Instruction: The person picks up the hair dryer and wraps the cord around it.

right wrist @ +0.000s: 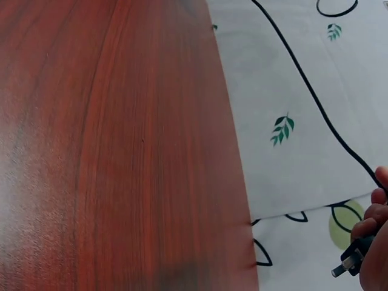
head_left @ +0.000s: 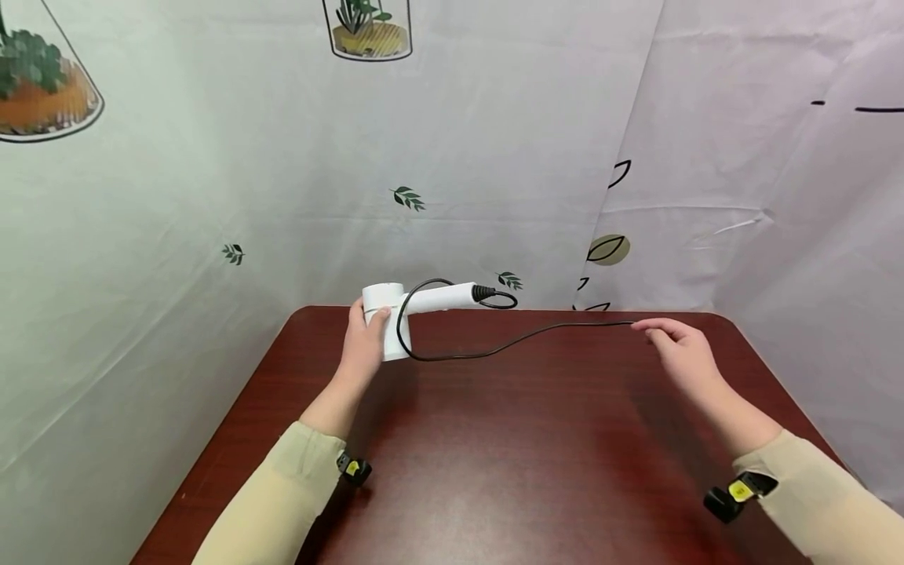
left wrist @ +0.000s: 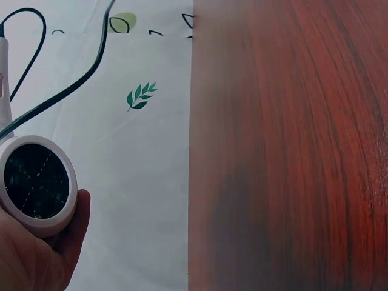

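My left hand [head_left: 363,341] grips the barrel of a white hair dryer [head_left: 387,345] above the far part of the table. Its handle [head_left: 441,298] points right, ending in a black ribbed cord guard [head_left: 483,293]. In the left wrist view the dryer's round dark end [left wrist: 36,180] faces the camera, with fingers curled around the barrel. A black cord [head_left: 523,339] loops in front of the dryer and stretches right to my right hand [head_left: 681,353], which pinches it. The right wrist view shows a black plug [right wrist: 357,254] with metal prongs below the fingers of that hand.
The reddish-brown wooden table [head_left: 494,439] has rounded far corners. Behind it and at both sides hangs a pale fabric backdrop [head_left: 494,141] with leaf and plant prints. A dark strapped device sits on each sleeve cuff.
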`<state>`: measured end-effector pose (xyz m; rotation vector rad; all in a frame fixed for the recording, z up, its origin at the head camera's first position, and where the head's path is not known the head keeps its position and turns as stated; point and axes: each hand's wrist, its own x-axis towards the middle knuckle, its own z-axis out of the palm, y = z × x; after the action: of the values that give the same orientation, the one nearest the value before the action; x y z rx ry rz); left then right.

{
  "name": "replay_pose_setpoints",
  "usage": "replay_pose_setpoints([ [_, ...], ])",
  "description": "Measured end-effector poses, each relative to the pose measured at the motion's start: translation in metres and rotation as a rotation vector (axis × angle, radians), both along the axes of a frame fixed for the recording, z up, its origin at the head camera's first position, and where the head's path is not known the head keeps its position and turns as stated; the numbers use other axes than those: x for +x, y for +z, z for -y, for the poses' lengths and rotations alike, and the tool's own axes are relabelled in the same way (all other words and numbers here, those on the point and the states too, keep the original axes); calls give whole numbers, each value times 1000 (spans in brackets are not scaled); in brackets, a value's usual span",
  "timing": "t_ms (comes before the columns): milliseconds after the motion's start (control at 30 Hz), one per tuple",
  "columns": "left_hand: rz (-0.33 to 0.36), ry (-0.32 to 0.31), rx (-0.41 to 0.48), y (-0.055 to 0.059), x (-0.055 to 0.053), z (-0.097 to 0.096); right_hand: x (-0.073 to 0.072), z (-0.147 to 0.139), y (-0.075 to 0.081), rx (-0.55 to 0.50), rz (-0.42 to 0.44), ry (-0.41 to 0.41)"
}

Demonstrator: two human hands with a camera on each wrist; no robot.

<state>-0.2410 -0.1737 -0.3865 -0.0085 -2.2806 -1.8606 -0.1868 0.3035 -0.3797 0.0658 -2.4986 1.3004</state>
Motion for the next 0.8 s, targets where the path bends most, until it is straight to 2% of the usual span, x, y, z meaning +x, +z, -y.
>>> replay_pose_setpoints([
  [233,-1,-48,-37,-2,4,-4,-11,-3,-3,73,79,33],
  [467,-6,-120,-79,-1,10,-6,-23,-1,-2,95,181,57],
  [800,-17,-235,-132,-2,17,-12,-39,2,6,125,239,74],
])
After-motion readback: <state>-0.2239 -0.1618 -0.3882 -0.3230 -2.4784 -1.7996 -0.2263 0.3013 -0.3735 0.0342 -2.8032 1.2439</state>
